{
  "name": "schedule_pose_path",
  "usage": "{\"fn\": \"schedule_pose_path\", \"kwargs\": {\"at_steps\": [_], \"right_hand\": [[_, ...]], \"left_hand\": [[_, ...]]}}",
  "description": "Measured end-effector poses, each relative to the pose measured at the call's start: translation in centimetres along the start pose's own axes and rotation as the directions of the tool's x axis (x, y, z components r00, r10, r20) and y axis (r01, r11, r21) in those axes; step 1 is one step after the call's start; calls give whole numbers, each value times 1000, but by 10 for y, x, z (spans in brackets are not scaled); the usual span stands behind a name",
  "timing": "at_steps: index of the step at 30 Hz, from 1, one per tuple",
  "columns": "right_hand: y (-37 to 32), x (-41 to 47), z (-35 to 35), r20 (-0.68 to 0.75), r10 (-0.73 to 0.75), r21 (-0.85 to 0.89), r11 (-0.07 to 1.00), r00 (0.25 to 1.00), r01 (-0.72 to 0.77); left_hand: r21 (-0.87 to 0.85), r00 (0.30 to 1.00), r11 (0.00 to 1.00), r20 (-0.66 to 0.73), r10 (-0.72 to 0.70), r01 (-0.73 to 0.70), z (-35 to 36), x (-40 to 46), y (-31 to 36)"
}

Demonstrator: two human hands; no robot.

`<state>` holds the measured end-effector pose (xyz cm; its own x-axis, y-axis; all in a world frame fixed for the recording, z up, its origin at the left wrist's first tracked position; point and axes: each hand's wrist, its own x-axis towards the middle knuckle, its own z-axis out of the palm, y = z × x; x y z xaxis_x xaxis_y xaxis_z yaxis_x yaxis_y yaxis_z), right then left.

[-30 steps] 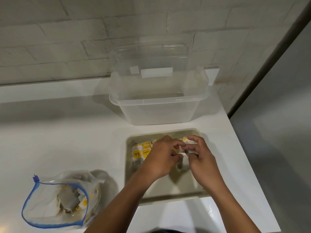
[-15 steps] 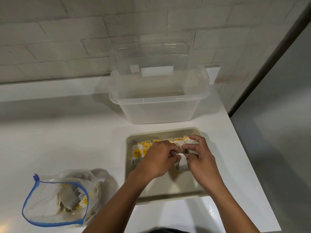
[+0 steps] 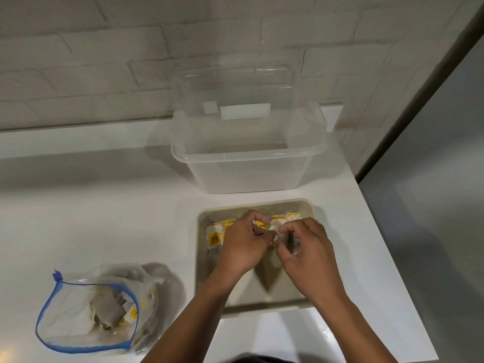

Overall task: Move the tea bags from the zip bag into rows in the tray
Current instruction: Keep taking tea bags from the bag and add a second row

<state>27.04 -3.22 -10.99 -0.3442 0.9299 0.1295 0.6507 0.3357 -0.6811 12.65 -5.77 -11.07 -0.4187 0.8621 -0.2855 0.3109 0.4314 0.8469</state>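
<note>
Fingers (image 3: 258,226) of your left hand (image 3: 242,244) and right hand (image 3: 305,247) pinch one yellow-labelled paper tea bag (image 3: 272,229) inside the beige plastic tray (image 3: 262,305): light, soft, tearable; grip its edges.

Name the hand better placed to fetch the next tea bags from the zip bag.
Left. The left hand is on the tray's side nearest the zip bag; the right hand would have to cross over.

"RELA…" (partial) on tea bag (image 3: 261,225)
</note>
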Motion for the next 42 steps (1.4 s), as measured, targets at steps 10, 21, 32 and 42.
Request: {"fn": "schedule_pose_path", "kwargs": {"at_steps": [10, 21, 32, 42], "right_hand": [[0, 4, -3, 114, 103, 149, 982, 988, -120], [0, 3, -7, 193, 274, 331, 886, 942, -325], [-4, -5, -20, 253, 203, -37, 979, 946, -201], [-1, -17, -13, 616, 203, -199, 975, 762, -99]], "left_hand": [[-279, 986, 953, 150, -75, 115, -5, -5, 11], [155, 928, 934, 248, 279, -322, -18, 12, 4], [295, 897, 897, 393, 201, -330, 9, 46, 16], [241, 890, 911, 396, 224, -336, 35, 53, 26]]}}
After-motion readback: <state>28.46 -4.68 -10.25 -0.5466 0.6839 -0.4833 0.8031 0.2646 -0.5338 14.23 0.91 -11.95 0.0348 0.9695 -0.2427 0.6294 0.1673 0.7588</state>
